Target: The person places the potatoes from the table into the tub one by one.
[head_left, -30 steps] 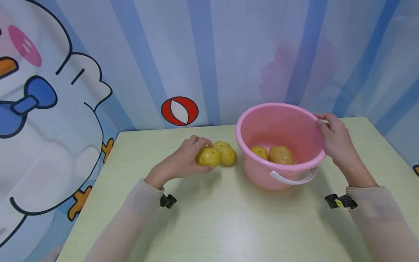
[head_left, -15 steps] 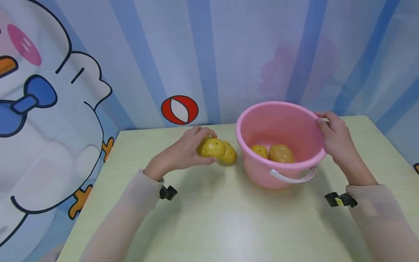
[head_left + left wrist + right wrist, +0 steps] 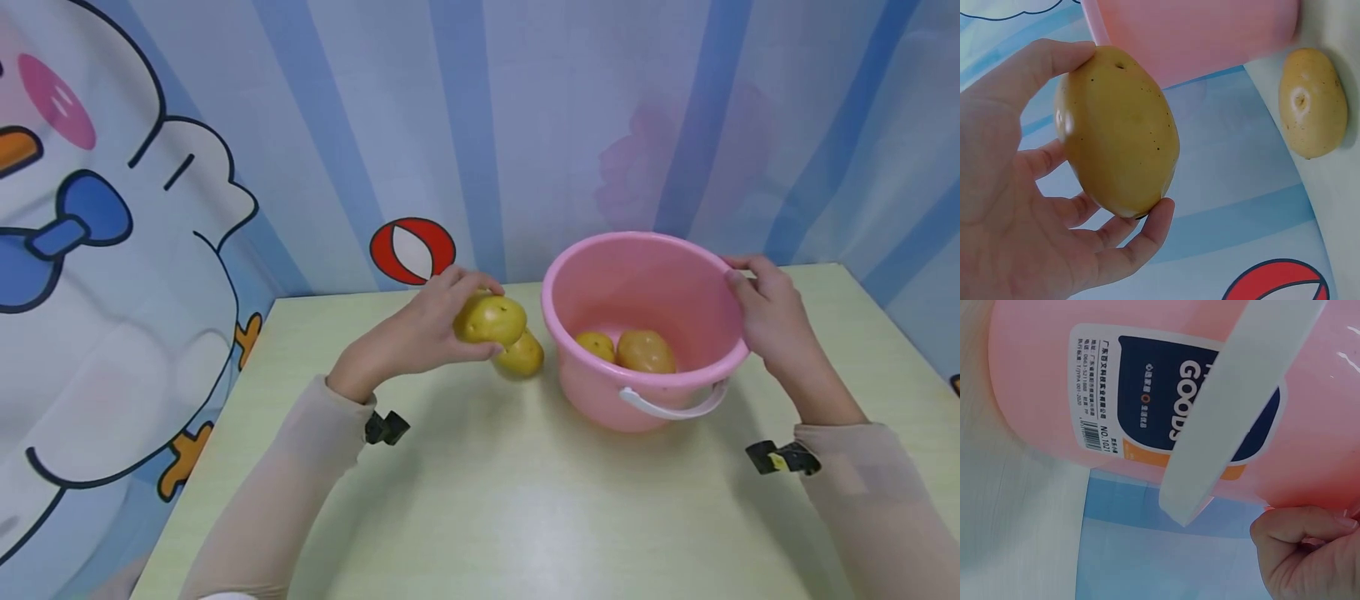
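Note:
My left hand (image 3: pixel 427 327) holds a yellow potato (image 3: pixel 495 321) between thumb and fingers, raised off the table. The left wrist view shows that potato (image 3: pixel 1119 131) large, with the thumb at one end and the fingertips at the other. A second potato (image 3: pixel 521 357) lies on the table just below it, left of a pink bucket (image 3: pixel 607 408). Inside the bucket are a small yellow potato (image 3: pixel 596 345) and a larger brownish one (image 3: pixel 645 352). My right hand (image 3: pixel 776 312) grips the bucket's right rim; the right wrist view has this hand (image 3: pixel 1310 550) pinching the pink edge.
The bucket's white handle (image 3: pixel 671 412) hangs down on its near side, across a printed label (image 3: pixel 1147 394). A pale wood-look table (image 3: pixel 525 517) carries everything. Behind it hangs a blue striped backdrop (image 3: pixel 525 125) with cartoon prints.
The left hand has lifted its potato from the table, upward and slightly to the right, uncovering more of the potato beside it. The right hand and bucket have stayed in place.

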Action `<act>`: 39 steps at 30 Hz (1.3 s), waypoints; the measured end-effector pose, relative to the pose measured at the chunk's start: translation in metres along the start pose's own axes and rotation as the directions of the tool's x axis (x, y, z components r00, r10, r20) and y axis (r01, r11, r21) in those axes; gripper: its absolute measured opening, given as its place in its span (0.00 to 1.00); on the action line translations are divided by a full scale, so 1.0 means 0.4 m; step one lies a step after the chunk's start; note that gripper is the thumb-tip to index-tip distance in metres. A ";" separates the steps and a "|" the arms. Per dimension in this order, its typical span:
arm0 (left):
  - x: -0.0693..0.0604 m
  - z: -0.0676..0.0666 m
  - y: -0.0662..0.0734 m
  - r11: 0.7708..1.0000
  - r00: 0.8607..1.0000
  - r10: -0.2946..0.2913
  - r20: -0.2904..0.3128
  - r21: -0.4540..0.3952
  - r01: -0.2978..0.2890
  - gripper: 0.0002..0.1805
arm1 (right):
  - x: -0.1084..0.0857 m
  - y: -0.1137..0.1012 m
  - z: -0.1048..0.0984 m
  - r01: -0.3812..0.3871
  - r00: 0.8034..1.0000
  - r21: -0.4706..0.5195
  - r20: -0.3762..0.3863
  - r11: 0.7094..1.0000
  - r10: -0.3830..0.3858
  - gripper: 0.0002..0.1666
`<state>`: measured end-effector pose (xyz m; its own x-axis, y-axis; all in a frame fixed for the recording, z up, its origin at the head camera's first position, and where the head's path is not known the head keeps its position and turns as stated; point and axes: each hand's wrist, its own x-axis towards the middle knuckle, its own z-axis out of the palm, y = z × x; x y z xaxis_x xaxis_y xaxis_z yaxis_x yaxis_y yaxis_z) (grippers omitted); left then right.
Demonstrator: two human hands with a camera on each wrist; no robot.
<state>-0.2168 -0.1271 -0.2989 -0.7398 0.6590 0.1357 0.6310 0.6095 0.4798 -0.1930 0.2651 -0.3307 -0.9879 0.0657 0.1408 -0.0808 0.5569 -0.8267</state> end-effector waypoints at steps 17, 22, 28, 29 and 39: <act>0.034 -0.016 0.033 0.998 0.997 0.062 -0.049 0.030 -0.061 0.30 | 0.004 0.005 0.000 0.008 1.000 -0.009 -0.012 1.000 -0.008 0.31; 0.049 -0.015 0.046 0.996 0.994 0.087 -0.066 0.023 -0.086 0.30 | 0.003 0.008 0.002 0.011 1.000 0.002 -0.023 1.000 -0.011 0.30; 0.064 -0.016 0.069 0.995 0.993 0.096 -0.073 -0.008 -0.097 0.30 | -0.002 0.006 0.001 0.018 1.000 0.009 -0.018 1.000 -0.017 0.31; 0.067 -0.016 0.073 0.995 0.992 0.099 -0.074 -0.009 -0.100 0.30 | -0.003 0.006 0.001 0.018 1.000 0.010 -0.017 1.000 -0.017 0.31; 0.098 -0.012 0.103 0.991 0.989 0.134 -0.061 0.014 -0.133 0.31 | -0.003 0.008 0.000 0.016 1.000 0.029 -0.015 0.999 -0.016 0.31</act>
<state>-0.2209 -0.0784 -0.2696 -0.6616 0.7064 0.2516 0.7271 0.5222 0.4457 -0.1920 0.2668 -0.3335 -0.9843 0.0693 0.1621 -0.1007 0.5338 -0.8396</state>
